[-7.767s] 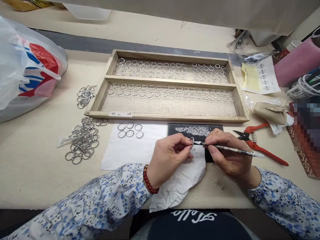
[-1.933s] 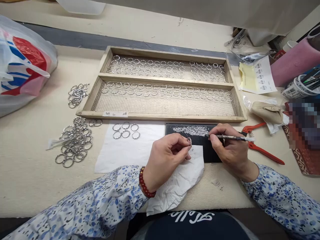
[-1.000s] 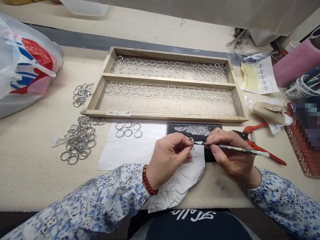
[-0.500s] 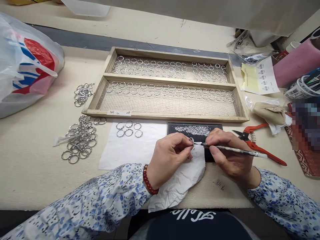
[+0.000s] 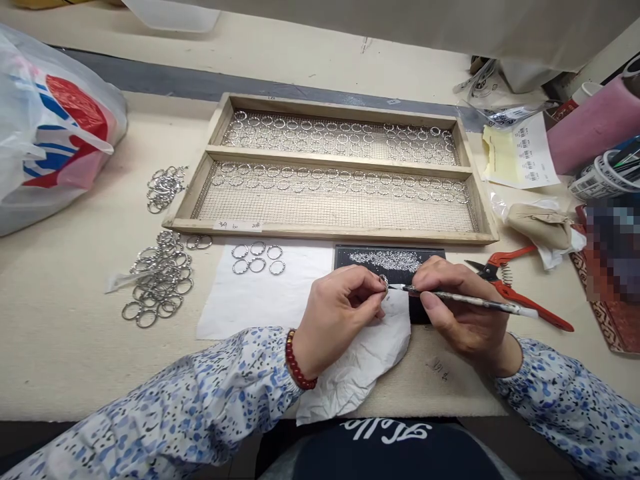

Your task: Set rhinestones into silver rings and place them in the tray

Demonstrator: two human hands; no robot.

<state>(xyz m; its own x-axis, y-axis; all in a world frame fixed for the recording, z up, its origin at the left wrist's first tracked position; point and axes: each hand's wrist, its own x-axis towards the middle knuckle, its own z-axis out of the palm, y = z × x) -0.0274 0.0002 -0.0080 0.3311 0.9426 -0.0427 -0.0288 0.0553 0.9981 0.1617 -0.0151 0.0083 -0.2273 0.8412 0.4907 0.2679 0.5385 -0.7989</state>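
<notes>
My left hand point(image 5: 337, 312) pinches a small metal ring point(image 5: 383, 281) between thumb and fingers, over a crumpled white paper point(image 5: 360, 363). My right hand point(image 5: 457, 308) grips a thin pencil-like stick point(image 5: 470, 302), and its tip touches the ring. Just behind both hands lies a black tray point(image 5: 425, 257) strewn with tiny silver stones. Several finished rings point(image 5: 257, 258) lie on a white sheet point(image 5: 250, 300) to the left.
A wooden frame point(image 5: 330, 233) with wire mesh holds rows of rings. Piles of loose metal rings point(image 5: 160, 280) lie at the left, near a plastic bag point(image 5: 50, 133). Red-handled cutters point(image 5: 520, 287) lie at the right, beside papers, a pink roll point(image 5: 590, 123) and clutter.
About two seconds ago the stick's tip was at the stones on the black tray; it has come back to the ring. In the last second both hands have barely moved.
</notes>
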